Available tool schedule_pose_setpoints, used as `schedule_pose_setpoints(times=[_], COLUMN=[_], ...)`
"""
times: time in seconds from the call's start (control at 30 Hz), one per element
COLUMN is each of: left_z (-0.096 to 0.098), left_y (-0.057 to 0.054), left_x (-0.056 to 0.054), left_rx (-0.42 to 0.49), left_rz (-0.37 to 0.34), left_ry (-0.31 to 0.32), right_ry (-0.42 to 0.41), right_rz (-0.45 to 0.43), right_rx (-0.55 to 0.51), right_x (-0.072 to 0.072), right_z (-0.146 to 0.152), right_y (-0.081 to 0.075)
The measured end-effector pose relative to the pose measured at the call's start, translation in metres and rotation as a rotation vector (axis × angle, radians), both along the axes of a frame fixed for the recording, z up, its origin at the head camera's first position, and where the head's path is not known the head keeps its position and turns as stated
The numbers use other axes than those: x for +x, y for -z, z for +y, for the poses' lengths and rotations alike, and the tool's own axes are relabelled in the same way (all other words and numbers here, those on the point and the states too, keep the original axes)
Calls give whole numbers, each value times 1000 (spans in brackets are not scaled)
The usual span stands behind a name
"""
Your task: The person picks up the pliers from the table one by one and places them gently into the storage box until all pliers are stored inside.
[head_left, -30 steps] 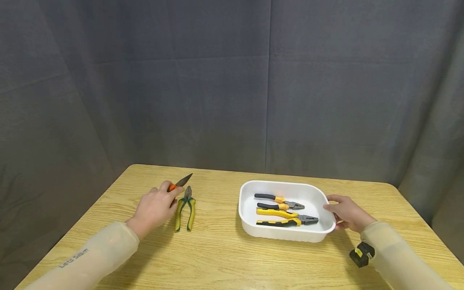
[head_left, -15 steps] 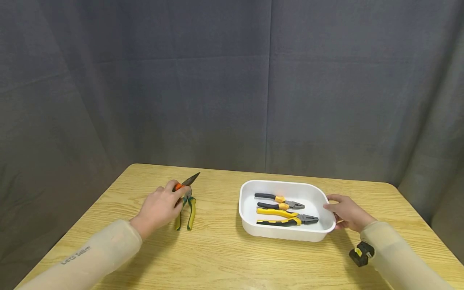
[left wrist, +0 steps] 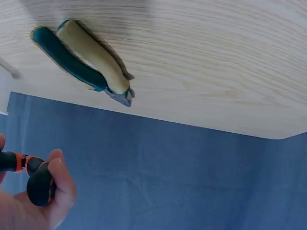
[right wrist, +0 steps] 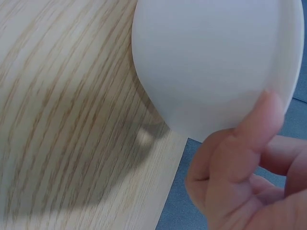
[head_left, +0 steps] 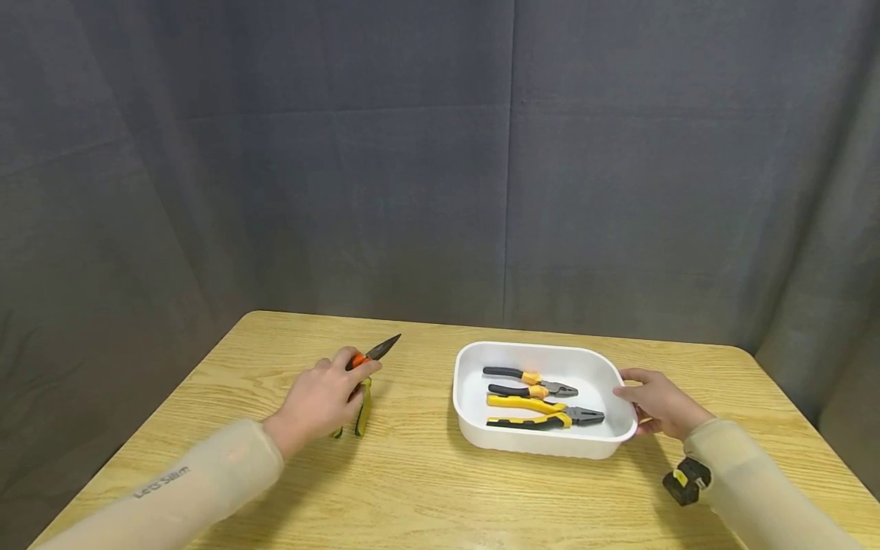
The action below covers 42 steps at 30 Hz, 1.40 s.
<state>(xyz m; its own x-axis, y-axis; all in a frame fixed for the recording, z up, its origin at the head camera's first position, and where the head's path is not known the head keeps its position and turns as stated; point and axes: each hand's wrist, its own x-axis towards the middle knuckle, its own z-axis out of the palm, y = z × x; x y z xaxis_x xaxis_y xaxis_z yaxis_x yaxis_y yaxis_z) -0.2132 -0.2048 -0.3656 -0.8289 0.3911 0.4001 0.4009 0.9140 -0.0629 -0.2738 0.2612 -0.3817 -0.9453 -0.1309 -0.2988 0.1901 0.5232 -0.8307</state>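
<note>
In the head view my left hand [head_left: 323, 397] grips a pair of long-nose pliers [head_left: 383, 347] with dark jaws and black-and-orange handles, tip pointing to the far right. The left wrist view shows the handles [left wrist: 41, 179] between thumb and fingers, above the table. Beneath the hand lie green-and-yellow pliers [left wrist: 86, 62], partly hidden in the head view. My right hand [head_left: 663, 405] holds the right end of a white plastic tub [head_left: 536, 443] by its rim, thumb and fingers on either side of the wall. In the tub lie yellow-and-black combination pliers [head_left: 525, 403] and smaller black-and-orange pliers [head_left: 525, 391].
The wood-grain table [head_left: 426, 489] carries everything. A dark grey curtain [head_left: 412, 168] hangs behind its far edge. The tub stands right of the table's middle, with bare tabletop between it and my left hand.
My left hand has carried the long-nose pliers to the right, passing over the green-and-yellow pliers and covering more of them. The right hand and tub have kept their places.
</note>
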Motion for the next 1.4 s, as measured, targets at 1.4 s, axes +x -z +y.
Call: schedule_pose_setpoints(times=[1.4], left_z=[52], left_y=[-4], left_x=[-18], left_rx=[-115], left_rz=[235], left_ry=[410], right_ry=[-2], right_rz=[2], right_rx=[-17], right_x=[1], right_z=[1], right_y=[-1])
